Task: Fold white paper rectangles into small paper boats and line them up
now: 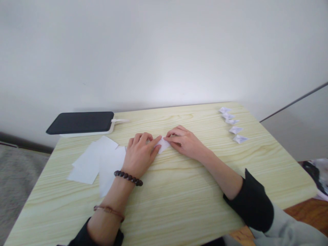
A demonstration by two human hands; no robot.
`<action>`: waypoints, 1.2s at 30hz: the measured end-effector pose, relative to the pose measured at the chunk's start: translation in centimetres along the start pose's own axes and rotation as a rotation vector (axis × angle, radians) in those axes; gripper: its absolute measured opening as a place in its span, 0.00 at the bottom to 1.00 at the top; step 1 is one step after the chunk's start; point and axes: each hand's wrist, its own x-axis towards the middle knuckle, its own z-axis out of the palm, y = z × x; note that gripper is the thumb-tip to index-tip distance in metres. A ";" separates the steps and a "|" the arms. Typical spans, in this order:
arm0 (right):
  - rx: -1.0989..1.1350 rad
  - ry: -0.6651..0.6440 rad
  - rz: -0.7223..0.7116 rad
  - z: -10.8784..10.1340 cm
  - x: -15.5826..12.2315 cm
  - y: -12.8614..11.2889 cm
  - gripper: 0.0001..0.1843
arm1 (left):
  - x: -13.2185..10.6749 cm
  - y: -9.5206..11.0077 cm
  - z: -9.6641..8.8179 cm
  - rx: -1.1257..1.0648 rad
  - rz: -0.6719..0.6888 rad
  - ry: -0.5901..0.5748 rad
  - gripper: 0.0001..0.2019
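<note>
A small folded piece of white paper lies on the table between my two hands. My left hand, with a dark beaded bracelet at the wrist, holds the paper's left side between thumb and index finger. From the right, my right hand pinches the upper right edge with thumb and fingertips. The fingers cover part of the paper, so its whole shape is hidden. To the left, several loose white paper sheets overlap, some partly behind my left wrist.
Several small folded paper pieces stand in a row at the table's right side. A black-topped phone-like device with a white cable rests at the back left. The wooden table meets a white wall.
</note>
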 end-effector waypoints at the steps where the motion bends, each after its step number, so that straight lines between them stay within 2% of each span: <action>1: 0.001 -0.001 -0.001 0.0 0.0 0.0 0.12 | 0.0 0.0 0.0 0.000 0.000 -0.002 0.16; 20: 0.001 -0.020 0.005 -0.2 0.1 -0.2 0.12 | 0.2 0.2 -0.2 0.021 -0.006 -0.017 0.15; 25: 0.015 -0.009 0.047 -0.1 0.0 -0.4 0.13 | 0.4 0.4 -0.5 0.042 -0.024 -0.033 0.15; 36: -0.118 0.027 0.146 -0.2 0.0 -1.1 0.15 | 0.4 0.9 -0.6 0.076 -0.043 -0.047 0.14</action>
